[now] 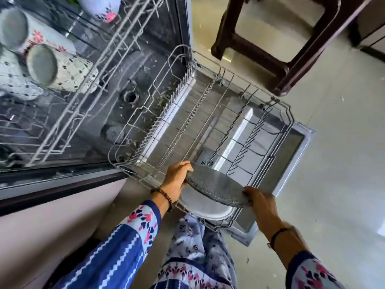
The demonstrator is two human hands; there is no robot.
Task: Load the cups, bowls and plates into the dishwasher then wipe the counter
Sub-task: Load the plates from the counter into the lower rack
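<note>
Grey stoneware, the plate (pixel 216 187) hung at six o'clock over the lower rack (pixel 208 122), your left hand (pixel 177 178) and right hand (pixel 261 200) gripping opposite rims, fingers closed on it (tip it upright between tines, I'd judge).

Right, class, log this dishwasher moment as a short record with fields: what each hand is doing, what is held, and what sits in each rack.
left hand: grips the near-left edge of the dark plate
right hand: holds the plate's opposite edge
dark plate: tilted, held over the near end of the lower rack
lower rack: pulled out over the open door; a light plate lies under the dark one, the rest looks bare
upper rack: holds patterned cups
beside the dishwasher: dark stool on the floor
</note>
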